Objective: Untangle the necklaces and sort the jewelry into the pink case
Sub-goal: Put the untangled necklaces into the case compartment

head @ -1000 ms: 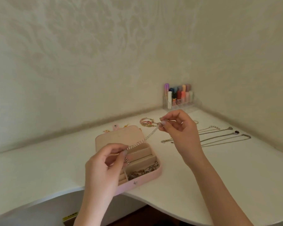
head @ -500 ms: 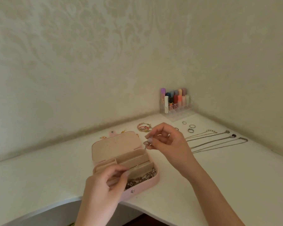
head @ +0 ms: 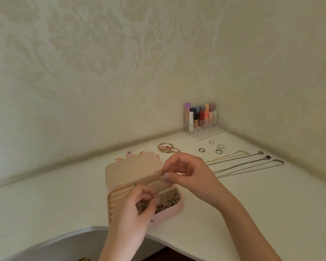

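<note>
The pink case (head: 174, 210) lies open on the white desk, its lid (head: 132, 169) flat behind it. Several small pieces of jewelry (head: 169, 203) fill its front right compartment. My left hand (head: 134, 215) hovers over the case's middle, fingertips pinched on one end of a thin beaded chain (head: 139, 207). My right hand (head: 190, 174) is above the back compartment, thumb and forefinger pinching the chain's other end. Most of the chain is hidden by my hands. Three long necklaces (head: 243, 163) lie straight and side by side to the right.
Bracelets (head: 167, 148) and gold earrings (head: 119, 158) lie behind the case. Several rings (head: 219, 148) sit near a clear organizer of lipsticks (head: 201, 119) in the corner. Walls close the back and right. The desk's curved front edge (head: 94, 227) runs just below the case.
Both hands came down and closer together with the chain, from stretched out above the desk to low over the open case. The camera tilted slightly.
</note>
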{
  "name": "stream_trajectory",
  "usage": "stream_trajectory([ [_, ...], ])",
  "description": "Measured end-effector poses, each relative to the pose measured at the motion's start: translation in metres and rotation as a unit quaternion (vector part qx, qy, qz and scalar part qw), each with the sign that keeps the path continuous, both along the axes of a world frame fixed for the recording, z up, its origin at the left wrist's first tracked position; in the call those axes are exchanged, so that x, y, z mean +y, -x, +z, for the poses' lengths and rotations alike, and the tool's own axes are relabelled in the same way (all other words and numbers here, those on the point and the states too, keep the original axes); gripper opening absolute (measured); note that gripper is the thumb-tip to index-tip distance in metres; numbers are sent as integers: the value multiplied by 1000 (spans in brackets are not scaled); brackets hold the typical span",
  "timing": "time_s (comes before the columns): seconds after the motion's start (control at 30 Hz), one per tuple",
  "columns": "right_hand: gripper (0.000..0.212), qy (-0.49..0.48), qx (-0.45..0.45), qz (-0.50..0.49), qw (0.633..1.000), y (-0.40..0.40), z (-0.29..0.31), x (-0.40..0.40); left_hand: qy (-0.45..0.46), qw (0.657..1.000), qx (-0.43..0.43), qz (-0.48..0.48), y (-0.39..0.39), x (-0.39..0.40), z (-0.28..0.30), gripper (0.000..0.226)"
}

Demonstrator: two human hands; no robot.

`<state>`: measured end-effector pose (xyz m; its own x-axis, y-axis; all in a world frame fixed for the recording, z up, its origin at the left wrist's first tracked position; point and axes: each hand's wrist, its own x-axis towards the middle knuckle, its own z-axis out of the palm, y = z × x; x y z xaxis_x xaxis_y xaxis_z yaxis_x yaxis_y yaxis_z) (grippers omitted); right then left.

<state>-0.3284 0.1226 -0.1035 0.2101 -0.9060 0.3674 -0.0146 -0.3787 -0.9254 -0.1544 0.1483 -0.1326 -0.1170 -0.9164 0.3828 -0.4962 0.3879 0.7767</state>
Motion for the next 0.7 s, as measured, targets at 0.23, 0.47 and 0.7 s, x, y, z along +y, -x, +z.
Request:
stream_trajectory([
  [0.23, 14, -21, 295, -83, 952, 18, -15, -4, 4, 1000, -5, 4, -15, 3, 2, 25],
  [0.47, 10, -22, 275, -49, 960, 19, -14, -1, -5, 1000, 17, -13, -12, 5, 3, 30],
  [0.7, 15, 38, 335, -88, 937, 20, -24, -9, 71, 990, -113, 49, -20, -4, -11, 19],
])
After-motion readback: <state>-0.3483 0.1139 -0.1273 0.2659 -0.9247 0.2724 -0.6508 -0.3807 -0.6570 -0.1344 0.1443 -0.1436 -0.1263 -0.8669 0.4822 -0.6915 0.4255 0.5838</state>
